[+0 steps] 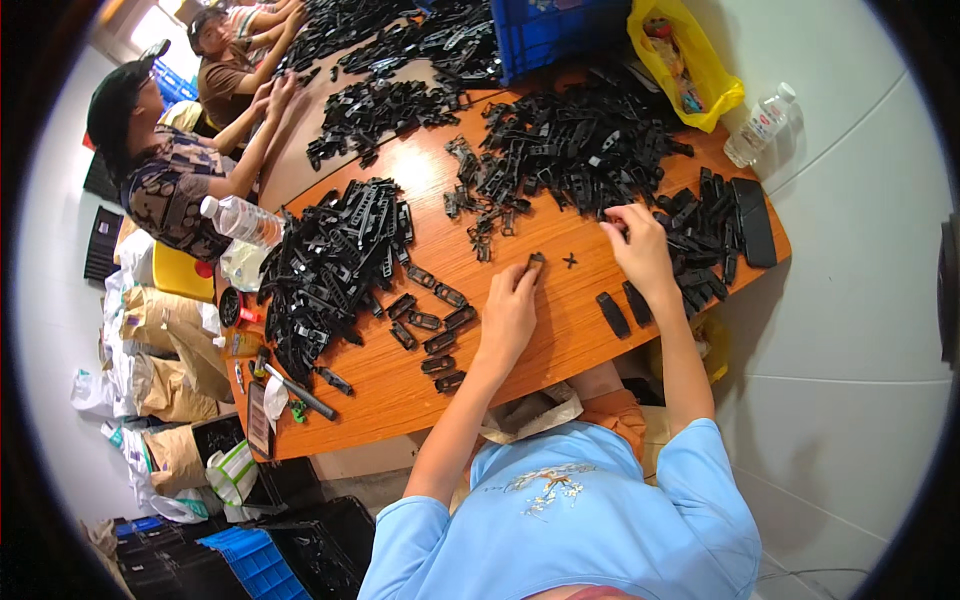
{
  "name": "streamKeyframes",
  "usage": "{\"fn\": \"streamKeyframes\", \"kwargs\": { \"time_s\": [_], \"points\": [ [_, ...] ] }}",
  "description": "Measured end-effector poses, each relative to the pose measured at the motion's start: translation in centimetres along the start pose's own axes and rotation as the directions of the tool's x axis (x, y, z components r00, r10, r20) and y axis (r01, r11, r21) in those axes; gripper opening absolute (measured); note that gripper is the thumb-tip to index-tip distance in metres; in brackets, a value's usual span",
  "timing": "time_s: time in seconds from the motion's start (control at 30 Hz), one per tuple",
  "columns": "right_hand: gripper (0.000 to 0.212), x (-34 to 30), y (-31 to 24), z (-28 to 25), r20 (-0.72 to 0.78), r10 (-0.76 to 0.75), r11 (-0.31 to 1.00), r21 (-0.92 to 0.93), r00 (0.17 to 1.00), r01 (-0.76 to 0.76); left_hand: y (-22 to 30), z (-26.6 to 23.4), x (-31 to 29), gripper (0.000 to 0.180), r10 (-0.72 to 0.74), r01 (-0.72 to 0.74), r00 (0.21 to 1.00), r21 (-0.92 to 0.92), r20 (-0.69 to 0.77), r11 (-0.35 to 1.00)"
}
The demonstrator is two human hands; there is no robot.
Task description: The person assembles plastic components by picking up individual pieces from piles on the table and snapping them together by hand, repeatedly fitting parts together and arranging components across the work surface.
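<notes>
My left hand [510, 305] rests low over the wooden table, its fingers closed on a small black plastic car-shaped part [537, 262]. Just right of that part lies a tiny black cross-shaped piece [570, 261]. My right hand [637, 243] is at the near edge of a large heap of black plastic parts [580, 150], thumb and fingers pinched together. Something dark shows at its fingertips, too small to name. Several similar car-shaped parts [424, 320] lie loosely grouped left of my left hand. Two flat black pieces [612, 315] lie below my right hand.
Another black heap [335, 260] stands at the left, beside a clear bottle [240, 220]. At the far right are a yellow bag [690, 70], another bottle [762, 125] and a black phone-like slab [754, 222]. A blue crate [545, 40] stands behind. Other people work at the far left.
</notes>
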State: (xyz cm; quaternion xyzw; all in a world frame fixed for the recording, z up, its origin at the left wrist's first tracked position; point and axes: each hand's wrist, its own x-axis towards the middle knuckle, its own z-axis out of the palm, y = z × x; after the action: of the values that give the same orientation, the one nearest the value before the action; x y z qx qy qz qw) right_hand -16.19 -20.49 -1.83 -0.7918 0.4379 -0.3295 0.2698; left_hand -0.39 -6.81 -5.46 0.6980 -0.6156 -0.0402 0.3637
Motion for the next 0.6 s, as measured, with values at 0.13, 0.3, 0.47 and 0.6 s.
{"fn": "streamKeyframes", "kwargs": {
  "time_s": [0.13, 0.3, 0.47, 0.6],
  "points": [
    [0.016, 1.0, -2.7, 3.6, 0.103, -0.153, 0.988, 0.024, 0.983, 0.152, 0.5, -0.1, -1.8, 0.016, -0.029, 0.029, 0.999, -0.007, -0.025, 1.0],
    [0.015, 1.1, -5.3, 8.8, 0.212, -0.368, 0.93, 0.099, 0.905, 0.354, 1.5, -0.8, -3.7, 0.015, -0.067, 0.067, 0.998, 0.002, -0.01, 0.998],
    [0.014, 0.2, -5.2, 10.3, 0.309, -0.436, 0.874, -0.076, 0.845, 0.479, 1.8, -1.9, -5.6, 0.014, -0.11, 0.111, 0.994, -0.032, 0.017, 0.993],
    [0.011, -0.9, -3.4, 8.7, 0.323, -0.511, 0.837, -0.022, 0.797, 0.546, 1.2, -3.2, -6.6, 0.015, -0.121, 0.12, 0.993, -0.083, -0.004, 0.989]
  ]
}}
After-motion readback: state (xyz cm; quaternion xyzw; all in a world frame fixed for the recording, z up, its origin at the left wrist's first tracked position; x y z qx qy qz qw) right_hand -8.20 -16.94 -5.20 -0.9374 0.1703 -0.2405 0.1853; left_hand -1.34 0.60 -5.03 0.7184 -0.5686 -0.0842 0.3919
